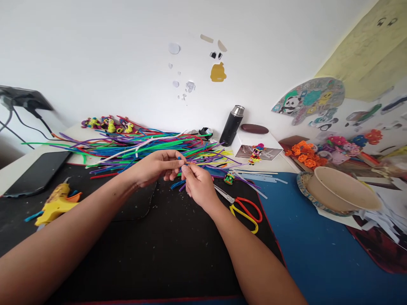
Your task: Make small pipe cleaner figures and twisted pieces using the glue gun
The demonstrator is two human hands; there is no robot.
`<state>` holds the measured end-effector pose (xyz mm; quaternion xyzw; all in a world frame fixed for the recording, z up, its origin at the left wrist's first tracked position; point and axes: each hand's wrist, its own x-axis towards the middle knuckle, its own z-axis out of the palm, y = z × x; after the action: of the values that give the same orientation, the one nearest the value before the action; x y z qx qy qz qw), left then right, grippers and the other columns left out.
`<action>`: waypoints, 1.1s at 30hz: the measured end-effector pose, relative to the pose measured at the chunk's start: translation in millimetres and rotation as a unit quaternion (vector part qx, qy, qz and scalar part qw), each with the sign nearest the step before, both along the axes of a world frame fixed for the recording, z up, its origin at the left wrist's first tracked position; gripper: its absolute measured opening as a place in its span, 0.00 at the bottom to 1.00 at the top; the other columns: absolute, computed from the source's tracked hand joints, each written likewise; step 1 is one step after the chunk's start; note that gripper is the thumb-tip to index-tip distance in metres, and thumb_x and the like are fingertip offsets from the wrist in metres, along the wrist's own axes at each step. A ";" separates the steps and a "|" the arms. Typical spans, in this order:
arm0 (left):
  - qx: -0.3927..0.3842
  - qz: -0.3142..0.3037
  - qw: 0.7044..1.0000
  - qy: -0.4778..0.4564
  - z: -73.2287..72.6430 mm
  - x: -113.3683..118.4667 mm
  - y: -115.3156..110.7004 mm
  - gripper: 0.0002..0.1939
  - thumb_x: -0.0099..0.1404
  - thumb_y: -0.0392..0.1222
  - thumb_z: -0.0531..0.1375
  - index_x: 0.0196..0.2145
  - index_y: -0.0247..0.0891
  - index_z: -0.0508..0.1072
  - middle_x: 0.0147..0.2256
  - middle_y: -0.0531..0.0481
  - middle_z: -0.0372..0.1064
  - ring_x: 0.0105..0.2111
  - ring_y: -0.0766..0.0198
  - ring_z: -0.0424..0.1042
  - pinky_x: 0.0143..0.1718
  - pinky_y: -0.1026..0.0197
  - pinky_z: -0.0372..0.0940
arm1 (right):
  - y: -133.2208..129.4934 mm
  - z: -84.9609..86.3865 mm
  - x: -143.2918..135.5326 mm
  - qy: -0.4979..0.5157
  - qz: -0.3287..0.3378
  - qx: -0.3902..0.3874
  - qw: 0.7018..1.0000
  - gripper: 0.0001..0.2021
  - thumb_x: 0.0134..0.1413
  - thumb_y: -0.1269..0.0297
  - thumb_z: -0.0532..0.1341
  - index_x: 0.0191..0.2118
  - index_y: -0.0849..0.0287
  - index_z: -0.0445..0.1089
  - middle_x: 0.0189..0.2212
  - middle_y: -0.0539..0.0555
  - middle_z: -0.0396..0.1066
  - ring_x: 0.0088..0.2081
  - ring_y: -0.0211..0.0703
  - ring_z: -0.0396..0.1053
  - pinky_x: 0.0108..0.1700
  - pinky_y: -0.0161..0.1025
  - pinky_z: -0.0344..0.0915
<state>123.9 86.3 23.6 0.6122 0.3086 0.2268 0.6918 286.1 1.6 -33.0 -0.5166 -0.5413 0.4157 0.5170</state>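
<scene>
In the head view my left hand [162, 165] and my right hand [200, 184] meet above the black mat, fingertips nearly touching. Both are pinched around a small blue pipe cleaner [179, 158], mostly covered by fingers; a bit of orange shows beside it. Just behind them spreads a big heap of loose pipe cleaners [121, 150] in many colours. Right of my right hand lie scissors [246, 209] with one red and one yellow handle. A little green-and-black figure [229, 178] rests near the blades.
A yellow glue gun [59, 203] and a dark tablet-like slab [38, 173] lie at left. Toward the wall stand a black flask [232, 126] and a white box [267, 142] with a colourful figure [257, 153] before it. A beige bowl [345, 188] sits at right.
</scene>
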 end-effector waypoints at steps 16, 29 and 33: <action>0.078 0.076 0.993 0.048 -3.0 4.8 2.4 0.24 0.47 0.58 0.78 0.27 0.35 0.80 0.24 0.49 0.77 0.22 0.67 0.71 0.26 0.64 0.68 | -1.2 3.6 2.3 -0.087 -0.034 0.040 0.995 0.19 0.74 0.46 0.54 0.37 0.54 0.68 0.22 0.45 0.67 0.23 0.37 0.65 0.28 0.34 0.58; 0.062 0.058 0.993 0.085 2.4 4.0 1.4 0.19 0.47 0.56 0.77 0.25 0.38 0.80 0.23 0.49 0.75 0.23 0.66 0.67 0.24 0.65 0.64 | -2.9 11.2 0.8 -0.136 -0.054 0.055 0.988 0.22 0.74 0.53 0.54 0.28 0.55 0.66 0.22 0.45 0.65 0.27 0.38 0.64 0.33 0.35 0.55; 0.048 0.049 0.994 0.085 5.3 -2.0 6.1 0.19 0.47 0.56 0.77 0.26 0.38 0.82 0.25 0.48 0.76 0.23 0.65 0.68 0.25 0.64 0.64 | -4.9 13.4 -0.5 -0.109 -0.035 0.057 0.992 0.22 0.74 0.52 0.54 0.28 0.55 0.65 0.22 0.45 0.64 0.26 0.38 0.64 0.32 0.35 0.55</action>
<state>121.9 92.5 28.9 0.6457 0.3847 0.2218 0.6211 285.6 -3.3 -19.6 -0.5473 -0.5986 0.3073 0.4977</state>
